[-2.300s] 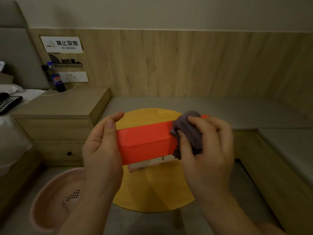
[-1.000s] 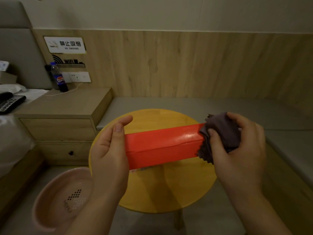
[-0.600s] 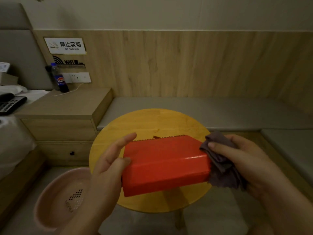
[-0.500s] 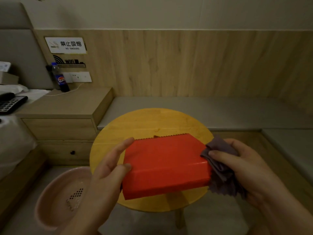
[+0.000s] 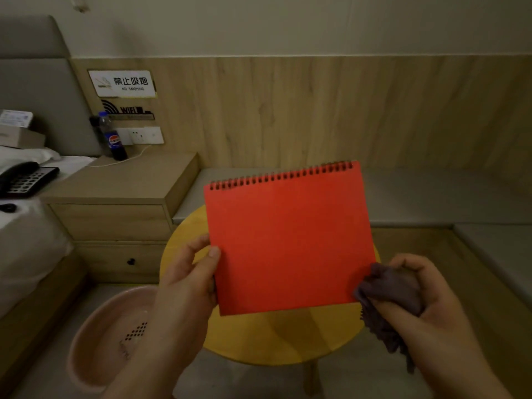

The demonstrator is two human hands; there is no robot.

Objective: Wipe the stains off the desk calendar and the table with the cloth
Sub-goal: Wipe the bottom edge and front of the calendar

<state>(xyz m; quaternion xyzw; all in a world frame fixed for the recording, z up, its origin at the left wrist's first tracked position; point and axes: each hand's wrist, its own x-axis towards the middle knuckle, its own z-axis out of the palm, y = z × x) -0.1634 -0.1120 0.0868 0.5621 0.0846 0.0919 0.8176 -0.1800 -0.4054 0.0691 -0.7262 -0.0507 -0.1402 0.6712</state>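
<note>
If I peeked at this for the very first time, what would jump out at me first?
The big bright red desk calendar held upright in the middle, its spiral binding along the top, would catch your eye first. The left hand pinches its left edge, and the right hand presses a bunched purple cloth at its lower right corner. Behind it is a round yellow table, and a pink basin sits on the floor at the lower left.
</note>
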